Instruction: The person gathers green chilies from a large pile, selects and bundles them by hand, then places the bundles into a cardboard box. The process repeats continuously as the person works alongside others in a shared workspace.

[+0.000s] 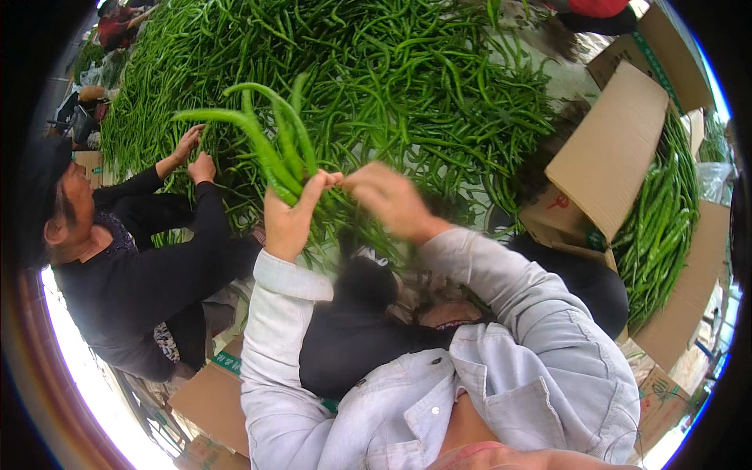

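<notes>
My left hand [289, 226] is closed around several long green chili peppers [267, 150], whose tips fan out up and to the left. My right hand [390, 197] is blurred and close by, its fingertips beside my left thumb and fingertips. Whether anything sits between the right fingers cannot be made out. Beneath and beyond both hands spreads a large heap of green chili peppers [376, 76] on a pale ground sheet [531, 44].
On my right, an open cardboard box [614, 147] stands beside packed long green peppers [664, 223]. A person in black [153, 276] sits close on my left, hands at the heap's edge. More cardboard [211, 399] lies at lower left. Other people [114, 29] are farther off.
</notes>
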